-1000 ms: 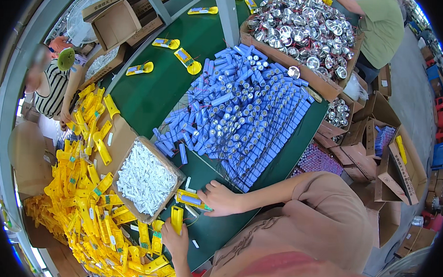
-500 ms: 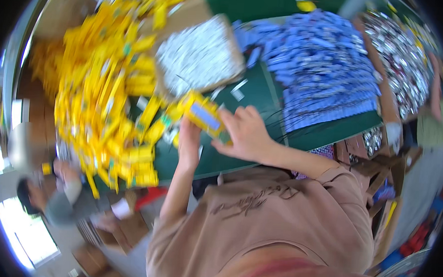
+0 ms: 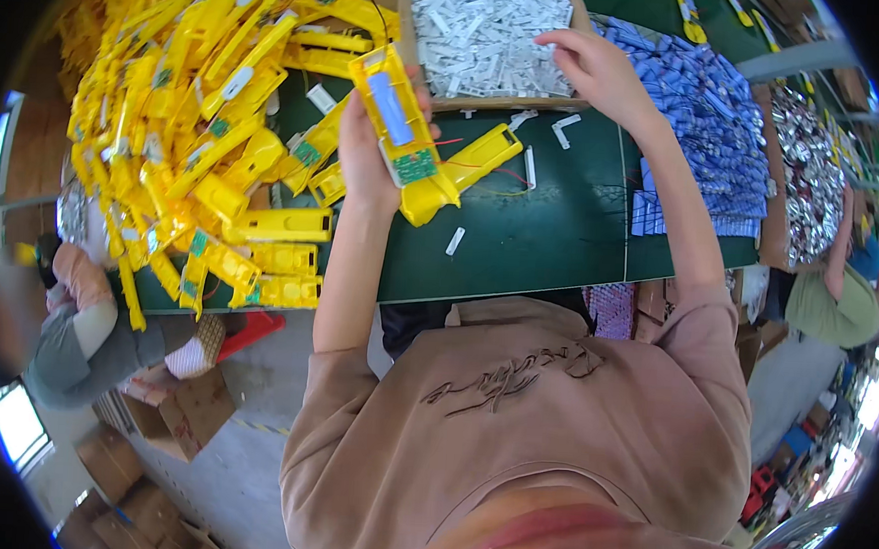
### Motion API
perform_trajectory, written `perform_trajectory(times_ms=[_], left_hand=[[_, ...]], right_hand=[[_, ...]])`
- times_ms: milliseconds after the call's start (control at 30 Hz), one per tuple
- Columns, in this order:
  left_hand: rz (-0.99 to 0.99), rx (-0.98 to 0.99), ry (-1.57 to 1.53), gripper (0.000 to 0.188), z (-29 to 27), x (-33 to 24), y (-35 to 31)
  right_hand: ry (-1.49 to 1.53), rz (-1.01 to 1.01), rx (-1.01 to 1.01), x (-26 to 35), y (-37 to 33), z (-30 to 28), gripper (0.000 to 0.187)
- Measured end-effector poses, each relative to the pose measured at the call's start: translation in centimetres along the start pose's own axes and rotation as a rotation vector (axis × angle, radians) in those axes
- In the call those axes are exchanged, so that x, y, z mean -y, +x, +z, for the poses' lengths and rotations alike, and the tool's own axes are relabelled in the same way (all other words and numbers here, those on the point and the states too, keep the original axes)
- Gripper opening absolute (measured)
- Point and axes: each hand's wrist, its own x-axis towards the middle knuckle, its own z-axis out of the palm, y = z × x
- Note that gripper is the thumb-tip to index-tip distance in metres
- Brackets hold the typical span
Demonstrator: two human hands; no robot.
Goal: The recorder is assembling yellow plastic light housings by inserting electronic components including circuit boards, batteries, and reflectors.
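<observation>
My left hand (image 3: 368, 158) is wrapped round a yellow plastic housing (image 3: 378, 84), which it holds above the green table. A blue cylindrical battery cell (image 3: 393, 111) lies in the housing, with a green circuit board (image 3: 415, 166) near its lower end. Thin red and yellow wires run out to the right of it. My right hand (image 3: 599, 72) reaches over the near right corner of a cardboard box (image 3: 528, 104) filled with small white plastic pieces (image 3: 487, 33). Its fingers are bent and apart, with nothing visible between them. Another yellow housing (image 3: 485, 158) lies beneath the held one.
Heaped yellow housings (image 3: 199, 113) cover the table's left side. Blue wired cells (image 3: 696, 119) are stacked on the right, beyond them a box of silvery parts (image 3: 803, 164). Loose white pieces lie on the green tabletop (image 3: 551, 241). Other people sit at left and right.
My right hand has left the yellow housing and moved up and right to the white pieces' box. My left hand still holds the housing, now more upright. The whole view has shifted.
</observation>
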Motion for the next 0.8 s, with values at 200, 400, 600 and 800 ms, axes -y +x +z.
perform_trajectory(times_ms=[200,400,600,800], left_hand=[[-0.048,0.049,-0.194,0.054,-2.1,1.1,0.1],[-0.1,0.064,-0.182,0.05,-2.1,1.6,0.0],[-0.127,0.055,-0.097,0.051,-1.8,2.0,0.1],[-0.119,0.046,-0.051,0.051,-1.8,1.9,0.0]], right_hand=[[-0.129,-0.472,0.059,-2.4,3.5,3.5,0.024],[-0.278,-0.536,-0.015,-1.9,5.3,5.4,0.012],[-0.237,-0.615,-0.045,-2.2,5.7,6.1,0.009],[-0.311,-0.695,-0.153,-1.8,4.8,5.1,0.009]])
